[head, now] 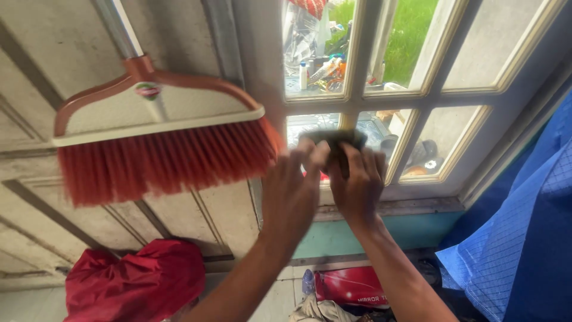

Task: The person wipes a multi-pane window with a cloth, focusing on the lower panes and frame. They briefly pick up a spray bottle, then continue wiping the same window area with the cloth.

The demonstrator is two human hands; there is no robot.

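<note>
Against the lower pane of the white-framed window, both hands press one dark pad or cloth to the glass; too blurred to say which. Left hand: fingers curled up over the pad's lower left edge, closed on it. Right hand: fingers spread flat, pinning the pad from the right. The hands touch each other at the pad.

Just left of them, a red-bristled broom leans head-up on the panelled wall, bristles almost brushing the left hand. Red cloth bundle sits below, blue checked fabric at right.

My read on doing it well: keep the pad flat, even pressure from both palms, work along the muntins into the corners, and mind the left elbow near the broom, which looks easy to knock.
</note>
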